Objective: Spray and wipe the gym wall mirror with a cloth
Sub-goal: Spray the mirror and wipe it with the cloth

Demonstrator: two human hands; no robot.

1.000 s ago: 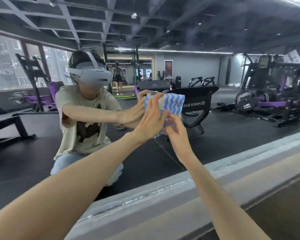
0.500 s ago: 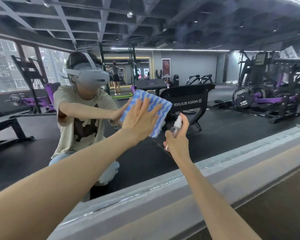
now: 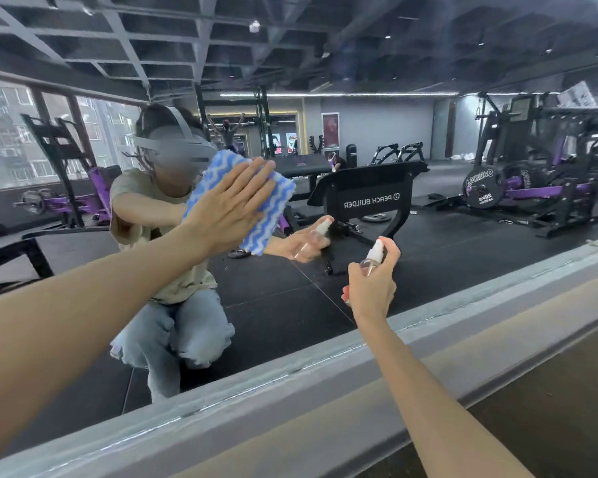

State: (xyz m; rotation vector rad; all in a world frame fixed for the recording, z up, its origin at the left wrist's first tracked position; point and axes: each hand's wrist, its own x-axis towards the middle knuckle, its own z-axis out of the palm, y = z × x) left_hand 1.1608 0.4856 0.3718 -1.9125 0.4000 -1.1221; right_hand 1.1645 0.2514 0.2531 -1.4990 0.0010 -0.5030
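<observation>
left hand (image 3: pixel 228 208), fingers straight and spread, presses blue-white cloth (image 3: pixel 277 201) flat on the mirror (image 3: pixel 428 257), low-centre of it. right hand (image 3: pixel 370 291) curls round the spray bottle (image 3: pixel 373 255), just off the mirror, nearer its bottom edge. judgement: wiping underway; no streaks discernible, cleaned share unclear, most of the mirror likely left.

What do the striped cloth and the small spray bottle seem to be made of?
Cloth: likely soft microfibre or chenille, matte; its blue and white wavy ribs look fluffy. Spray bottle: probably clear, glossy plastic, as its body is see-through, with an opaque white nozzle.
</observation>
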